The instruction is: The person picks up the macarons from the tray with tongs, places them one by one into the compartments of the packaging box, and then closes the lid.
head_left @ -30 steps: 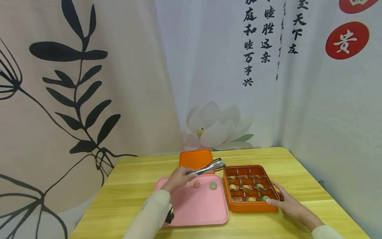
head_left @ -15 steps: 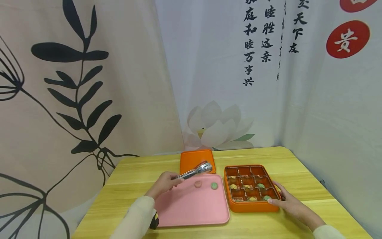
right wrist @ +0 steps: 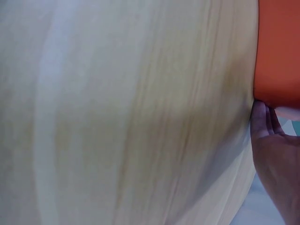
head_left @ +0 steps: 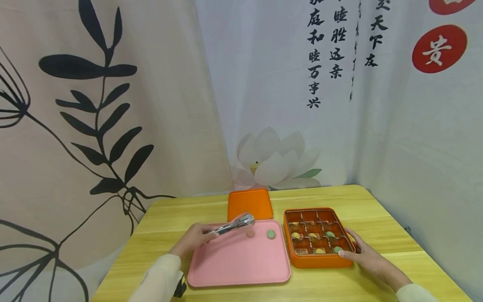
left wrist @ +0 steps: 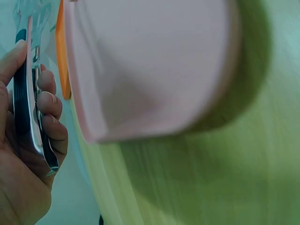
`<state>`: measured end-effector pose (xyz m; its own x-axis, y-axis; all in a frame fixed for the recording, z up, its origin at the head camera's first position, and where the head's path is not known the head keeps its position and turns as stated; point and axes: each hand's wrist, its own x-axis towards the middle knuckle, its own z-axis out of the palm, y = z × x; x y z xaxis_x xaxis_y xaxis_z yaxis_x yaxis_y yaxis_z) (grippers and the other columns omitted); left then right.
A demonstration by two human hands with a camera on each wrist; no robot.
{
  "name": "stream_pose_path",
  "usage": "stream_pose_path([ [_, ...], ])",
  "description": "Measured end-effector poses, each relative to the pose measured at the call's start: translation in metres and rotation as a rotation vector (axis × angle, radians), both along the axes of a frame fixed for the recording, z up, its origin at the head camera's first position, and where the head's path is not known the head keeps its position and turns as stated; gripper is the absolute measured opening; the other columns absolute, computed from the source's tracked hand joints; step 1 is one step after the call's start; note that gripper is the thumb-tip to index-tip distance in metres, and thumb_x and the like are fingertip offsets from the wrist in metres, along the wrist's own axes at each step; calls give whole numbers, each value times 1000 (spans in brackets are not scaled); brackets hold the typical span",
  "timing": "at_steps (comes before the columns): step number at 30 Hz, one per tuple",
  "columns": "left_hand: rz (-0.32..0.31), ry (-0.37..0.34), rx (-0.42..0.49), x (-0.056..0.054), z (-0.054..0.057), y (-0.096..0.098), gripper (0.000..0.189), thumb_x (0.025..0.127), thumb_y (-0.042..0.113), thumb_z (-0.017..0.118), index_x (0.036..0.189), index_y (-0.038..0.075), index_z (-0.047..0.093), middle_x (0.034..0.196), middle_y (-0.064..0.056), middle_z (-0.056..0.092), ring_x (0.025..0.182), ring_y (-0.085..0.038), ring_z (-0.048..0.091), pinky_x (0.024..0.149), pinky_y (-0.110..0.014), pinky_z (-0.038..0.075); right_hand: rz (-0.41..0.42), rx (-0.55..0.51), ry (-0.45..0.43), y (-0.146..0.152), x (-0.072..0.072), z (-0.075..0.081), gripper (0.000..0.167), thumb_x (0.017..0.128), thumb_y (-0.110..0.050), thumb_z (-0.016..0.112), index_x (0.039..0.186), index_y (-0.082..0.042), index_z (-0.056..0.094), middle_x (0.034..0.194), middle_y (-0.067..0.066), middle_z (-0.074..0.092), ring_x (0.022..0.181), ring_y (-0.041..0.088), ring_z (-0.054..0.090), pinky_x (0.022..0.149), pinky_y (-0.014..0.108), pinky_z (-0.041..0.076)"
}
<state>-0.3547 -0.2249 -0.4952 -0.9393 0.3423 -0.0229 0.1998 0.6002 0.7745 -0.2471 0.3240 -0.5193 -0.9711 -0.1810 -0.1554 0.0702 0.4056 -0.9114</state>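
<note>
Left hand: fingers curled round the tongs, thumb along the dark grip in the left wrist view. Change over the last 1 s: hand and tongs have come away leftward from the box, across the lid, to the far left part of the tray; the tips now show just beyond the pink piece. Whether they touch it, cannot tell; no piece is made out between them. Right hand: unchanged, gripping the box at its near right corner, thumb at the rim, fingers down the side. Tray, pink: 2 pieces near its far edge, pink and, to its right, green piece, neither seen to shift. Box, orange: 9 compartments, right of the tray, several holding yellow pieces or green; some contents too small to tell. Lid, orange, flat on the table behind the tray. Judgement: with the tongs on the tray side and the box steadied, the work seems to stand between pieces, the tray's 2 not yet lifted and the pink nearest to the tips.
</note>
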Motion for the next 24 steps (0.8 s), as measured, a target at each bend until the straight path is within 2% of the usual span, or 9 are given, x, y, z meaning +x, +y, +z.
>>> stream_pose_path([
  [6,-8,80,-75,5,-4,-11,28,91,30,73,109,8,75,65,5,51,56,-7,42,49,-21,36,-5,12,-10,-1,1,1,88,99,-25,62,157,-4,-1,137,34,42,122,42,50,101,66,32],
  [10,-6,93,-99,7,-8,-13,23,90,29,73,104,11,76,68,3,56,57,-8,44,50,-22,39,-4,18,-9,-1,1,2,88,99,-26,62,157,-5,-1,137,35,42,122,43,50,100,66,33],
  [16,4,137,-146,10,-12,-7,22,87,30,77,103,14,77,78,4,63,71,-14,49,62,-29,42,-8,13,-4,-1,1,1,90,98,-26,64,157,-5,0,139,38,38,127,48,44,101,69,30],
  [19,12,146,-163,10,-14,-5,23,86,30,77,103,15,77,78,4,63,70,-15,49,59,-29,43,-7,9,-4,-1,1,1,89,99,-26,63,157,-5,-1,140,39,37,128,50,42,101,70,29],
  [24,4,147,-173,10,-17,-5,21,87,27,76,103,15,77,71,2,62,60,-12,49,50,-26,43,-3,7,-6,-1,1,0,90,99,-27,63,157,-5,-1,142,40,34,129,51,40,102,70,27],
])
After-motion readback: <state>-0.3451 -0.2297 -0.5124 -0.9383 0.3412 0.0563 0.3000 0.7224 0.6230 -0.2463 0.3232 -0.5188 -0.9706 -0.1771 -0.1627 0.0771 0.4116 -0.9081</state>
